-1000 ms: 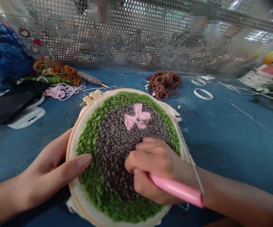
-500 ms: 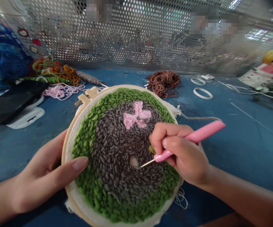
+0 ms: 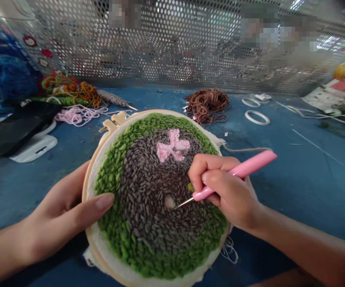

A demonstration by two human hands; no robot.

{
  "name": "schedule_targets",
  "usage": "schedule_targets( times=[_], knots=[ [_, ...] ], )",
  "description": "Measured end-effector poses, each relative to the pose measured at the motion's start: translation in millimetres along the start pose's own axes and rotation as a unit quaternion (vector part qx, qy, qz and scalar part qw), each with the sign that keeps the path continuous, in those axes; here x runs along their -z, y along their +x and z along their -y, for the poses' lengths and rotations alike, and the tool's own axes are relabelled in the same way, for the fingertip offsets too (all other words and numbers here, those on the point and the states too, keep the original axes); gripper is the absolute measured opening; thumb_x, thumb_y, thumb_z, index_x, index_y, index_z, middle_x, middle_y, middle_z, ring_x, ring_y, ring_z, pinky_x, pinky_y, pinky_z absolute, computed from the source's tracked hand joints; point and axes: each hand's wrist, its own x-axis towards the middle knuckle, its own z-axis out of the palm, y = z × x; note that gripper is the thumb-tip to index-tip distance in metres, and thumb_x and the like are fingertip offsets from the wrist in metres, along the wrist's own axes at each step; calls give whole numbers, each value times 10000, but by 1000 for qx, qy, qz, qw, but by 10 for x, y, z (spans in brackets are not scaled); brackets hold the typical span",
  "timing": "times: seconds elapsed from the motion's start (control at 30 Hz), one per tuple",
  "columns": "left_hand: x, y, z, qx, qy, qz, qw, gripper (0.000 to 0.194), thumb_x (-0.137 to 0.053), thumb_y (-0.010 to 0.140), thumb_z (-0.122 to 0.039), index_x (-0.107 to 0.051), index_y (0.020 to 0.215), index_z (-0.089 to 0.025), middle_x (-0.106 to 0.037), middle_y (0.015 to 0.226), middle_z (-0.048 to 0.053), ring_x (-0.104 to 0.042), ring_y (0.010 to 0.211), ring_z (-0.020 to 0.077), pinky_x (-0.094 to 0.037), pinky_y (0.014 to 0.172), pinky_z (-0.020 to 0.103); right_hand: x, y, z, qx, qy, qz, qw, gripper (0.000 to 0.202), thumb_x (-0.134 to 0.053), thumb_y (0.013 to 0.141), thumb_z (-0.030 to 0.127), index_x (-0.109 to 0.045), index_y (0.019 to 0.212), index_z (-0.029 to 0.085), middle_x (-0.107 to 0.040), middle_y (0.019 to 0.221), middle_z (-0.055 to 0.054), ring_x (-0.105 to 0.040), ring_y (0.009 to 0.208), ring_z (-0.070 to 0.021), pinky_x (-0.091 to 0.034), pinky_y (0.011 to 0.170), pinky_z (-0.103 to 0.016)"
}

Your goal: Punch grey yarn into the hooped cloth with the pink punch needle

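Observation:
A round embroidery hoop (image 3: 89, 179) is tilted toward me, its cloth covered with green, grey and dark brown yarn stitches. A pink stitched flower (image 3: 173, 146) lies in its upper part, and a small pale bare spot (image 3: 169, 201) near its middle. My left hand (image 3: 67, 211) grips the hoop's left edge, thumb on the green stitches and fingers hidden behind. In my right hand (image 3: 224, 187), closed over the right side, is a pink punch needle (image 3: 250, 164). Its metal tip touches or nearly touches the edge of the bare spot. Yarn trails from the handle's back end.
On the blue table (image 3: 310, 175) lie brown yarn (image 3: 207, 104), white rings (image 3: 257, 117), pink yarn (image 3: 77, 115), a black flat object (image 3: 17, 129) and blue yarn (image 3: 5, 75). A perforated metal panel (image 3: 166, 52) stands behind.
My right hand and the punch needle have shifted slightly left, with the needle tip a little nearer the bare spot. The hoop's left edge and my left hand have moved slightly right.

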Motion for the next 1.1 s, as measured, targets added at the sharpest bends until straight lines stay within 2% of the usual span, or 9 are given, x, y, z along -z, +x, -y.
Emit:
schedule_targets(
  times=[0.17, 0.3, 0.4, 0.5, 0.6, 0.67, 0.77, 0.97, 1.1],
  knots=[
    [-70, -30, -52, 20, -10, -55, 998, 788, -801, 637, -256, -551, 1381, -329, -734, 1232, -24, -596, 1261, 391, -645, 641, 232, -40, -7, 52, 58, -108, 38, 992, 212, -452, 805, 84, -537, 636, 179, -511, 559, 50, -407, 447, -56, -307, 433, -191],
    [-124, -74, -88, 30, -14, -68, 997, 847, -812, 591, -255, -544, 1388, -359, -723, 1248, -45, -597, 1261, 376, -600, 529, 164, -133, -16, 92, 167, -256, 86, 948, 180, -459, 813, 96, -529, 661, 164, -529, 567, 37, -468, 502, -70, -378, 549, -226],
    [-129, -81, -86, 36, -16, -75, 996, 869, -808, 581, -263, -534, 1399, -363, -729, 1231, -46, -589, 1268, 381, -607, 545, 174, -170, -4, 77, 191, -325, 118, 919, 148, -474, 787, 68, -573, 715, 151, -543, 577, 37, -463, 525, -84, -384, 614, -273],
    [-129, -77, -85, 39, -15, -89, 995, 870, -813, 566, -275, -543, 1391, -350, -736, 1211, -35, -582, 1271, 397, -635, 599, 213, -136, 16, 66, 123, -250, 125, 952, 162, -472, 800, 80, -570, 700, 162, -565, 588, 36, -479, 518, -82, -386, 562, -250],
    [-129, -71, -85, 44, -17, -91, 995, 842, -820, 564, -271, -566, 1363, -345, -736, 1211, -28, -593, 1257, 396, -627, 566, 195, -49, 15, 46, 12, -62, 49, 997, 218, -439, 797, 71, -540, 638, 181, -506, 545, 60, -380, 419, -49, -286, 406, -191],
    [-127, -66, -81, 42, -17, -88, 995, 810, -824, 567, -263, -588, 1338, -347, -735, 1214, -28, -599, 1252, 391, -604, 520, 168, 5, 0, 17, -13, 21, -6, 1000, 241, -416, 786, 61, -543, 625, 187, -463, 509, 71, -293, 381, -47, -211, 360, -190],
    [-115, -62, -71, 37, -24, -78, 996, 791, -822, 578, -246, -594, 1327, -359, -732, 1219, -35, -598, 1256, 386, -588, 497, 153, 45, -29, -14, -2, 42, -29, 999, 254, -415, 794, 52, -563, 640, 190, -472, 513, 66, -292, 390, -51, -189, 356, -191],
    [-98, -84, -71, 45, -40, -55, 997, 883, -821, 593, -228, -519, 1407, -389, -726, 1242, -59, -594, 1276, 361, -599, 536, 146, -10, -26, 46, 77, -130, 33, 988, 221, -447, 834, 73, -539, 669, 186, -519, 583, 52, -403, 451, -52, -300, 432, -194],
    [-104, -90, -80, 45, -48, -44, 997, 901, -822, 613, -234, -490, 1434, -396, -726, 1248, -65, -566, 1313, 362, -647, 695, 225, -103, -11, 30, 204, -313, 127, 919, 146, -478, 816, 85, -585, 746, 157, -547, 600, 29, -474, 524, -90, -381, 563, -267]
  ],
)
